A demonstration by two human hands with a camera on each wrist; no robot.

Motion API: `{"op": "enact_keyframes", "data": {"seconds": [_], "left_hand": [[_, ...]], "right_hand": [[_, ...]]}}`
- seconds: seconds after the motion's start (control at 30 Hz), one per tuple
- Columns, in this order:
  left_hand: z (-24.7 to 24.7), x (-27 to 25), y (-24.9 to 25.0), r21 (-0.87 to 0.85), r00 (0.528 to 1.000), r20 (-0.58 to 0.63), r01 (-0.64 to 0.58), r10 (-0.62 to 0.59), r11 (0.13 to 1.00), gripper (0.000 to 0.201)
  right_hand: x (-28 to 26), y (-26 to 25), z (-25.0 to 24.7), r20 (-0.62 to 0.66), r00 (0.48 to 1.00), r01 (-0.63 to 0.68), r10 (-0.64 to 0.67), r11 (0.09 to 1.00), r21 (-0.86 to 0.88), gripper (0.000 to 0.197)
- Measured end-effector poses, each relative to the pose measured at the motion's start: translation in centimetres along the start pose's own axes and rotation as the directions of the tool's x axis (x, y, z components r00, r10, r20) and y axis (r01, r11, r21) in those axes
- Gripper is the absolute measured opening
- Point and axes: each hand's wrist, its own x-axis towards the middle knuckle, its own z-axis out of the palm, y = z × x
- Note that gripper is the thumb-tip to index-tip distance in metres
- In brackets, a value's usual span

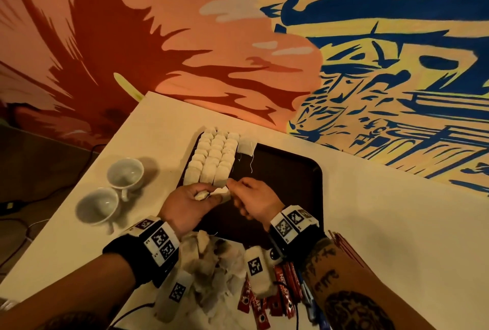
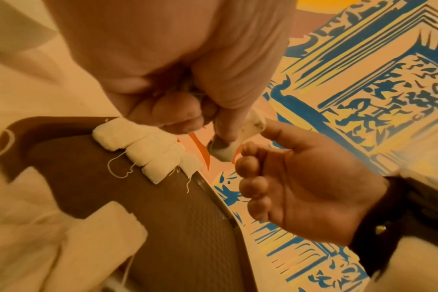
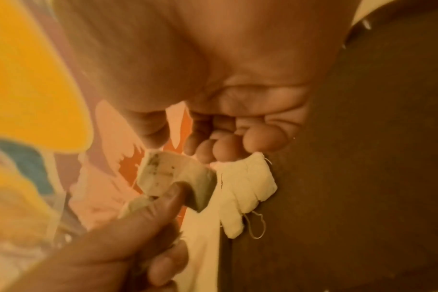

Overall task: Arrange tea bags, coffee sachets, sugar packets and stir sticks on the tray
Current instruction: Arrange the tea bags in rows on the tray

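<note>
Painted walls in orange, yellow and blue rise behind the white table (image 1: 370,210) where we work; on it lies the dark tray (image 1: 291,170), and we stand our hands just above its near-left part. Three neat columns of tea bags (image 1: 211,160) fill the tray's left end, packed edge to edge, we judge so that the rest of the dark floor stays free for the coffee, sugar and sticks; one more bag (image 1: 246,146) lies at the head of what looks like a fourth column, its string trailing loose onto the tray.

Our left hand (image 1: 190,201) curls round a small clutch of tea bags (image 1: 202,194), thumb pressed on top, a ready supply kept close to the rows. Our right hand (image 1: 254,197) has its fingers bent inward beside that clutch; thumb and forefinger seem to pinch a bag's edge or its thread, yet we cannot tell which, for the blur hides it.

Nearer to us a loose heap of tea bags (image 1: 217,258) waits on the table, with red coffee sachets (image 1: 283,292) beside it; sugar and stir sticks we cannot make out. Two white cups (image 1: 111,189) sit apart at the left, clear of the tray.
</note>
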Motion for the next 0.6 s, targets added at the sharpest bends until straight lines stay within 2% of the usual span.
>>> {"op": "enact_keyframes", "data": {"seconds": [0.07, 0.1, 0.2, 0.27, 0.37, 0.43, 0.5, 0.53, 0.6], "left_hand": [[-0.4, 0.0, -0.7, 0.036, 0.999, 0.024, 0.045, -0.046, 0.998, 0.012], [-0.5, 0.0, -1.0, 0.055, 0.997, 0.039, 0.061, -0.063, 0.997, 0.014], [-0.9, 0.2, -1.7, 0.104, 0.994, 0.066, 0.078, -0.085, 0.992, 0.01], [-1.2, 0.5, -2.2, 0.125, 0.991, 0.091, 0.086, -0.097, 0.988, 0.009], [-1.9, 1.0, -3.0, 0.167, 0.985, 0.113, 0.107, -0.126, 0.98, 0.012], [-2.4, 1.4, -3.6, 0.191, 0.986, 0.091, 0.121, -0.141, 0.974, 0.018], [-3.1, 2.1, -4.0, 0.193, 0.98, 0.032, 0.188, -0.197, 0.963, 0.028], [-3.5, 2.4, -4.2, 0.135, 0.967, 0.008, 0.252, -0.256, 0.958, 0.033], [-4.0, 2.7, -4.2, -0.106, 0.923, 0.024, 0.384, -0.383, 0.917, 0.038]], "right_hand": [[0.3, 0.7, 0.3, -0.044, 0.989, 0.131, -0.139, 0.981, -0.144, 0.023], [0.2, 0.9, 0.5, -0.004, 0.979, 0.202, -0.205, 0.966, -0.164, 0.02], [0.3, 1.0, 1.1, 0.166, 0.947, 0.312, -0.276, 0.915, -0.255, 0.04], [0.6, 0.9, 1.7, 0.184, 0.932, 0.358, -0.311, 0.861, -0.361, 0.033], [1.8, 1.0, 2.5, 0.138, 0.952, 0.305, -0.273, 0.881, -0.362, 0.013], [2.5, 1.1, 2.7, 0.104, 0.967, 0.256, -0.234, 0.895, -0.366, 0.011], [3.4, 1.2, 2.7, 0.071, 0.979, 0.204, -0.193, 0.872, -0.445, 0.012], [3.9, 1.3, 2.8, 0.074, 0.983, 0.181, -0.166, 0.861, -0.476, 0.015], [4.6, 1.5, 3.0, 0.109, 0.989, 0.144, -0.102, 0.836, -0.529, 0.02]]}}
